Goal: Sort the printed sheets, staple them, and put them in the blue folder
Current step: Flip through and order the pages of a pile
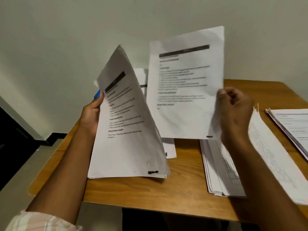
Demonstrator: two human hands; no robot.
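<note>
Left hand [92, 114] grips your stack [128, 130], right hand [233, 112] pinches one sheet [185, 80]; loosen either and pages scatter, ruining order.

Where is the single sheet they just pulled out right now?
In the head view, the single sheet is held up above the table, right of centre, pinched at its right edge by the right hand, beside the stack in the left hand.

printed sheaf [126, 134] upright at left, single sheet [185, 90] raised beside it
</note>
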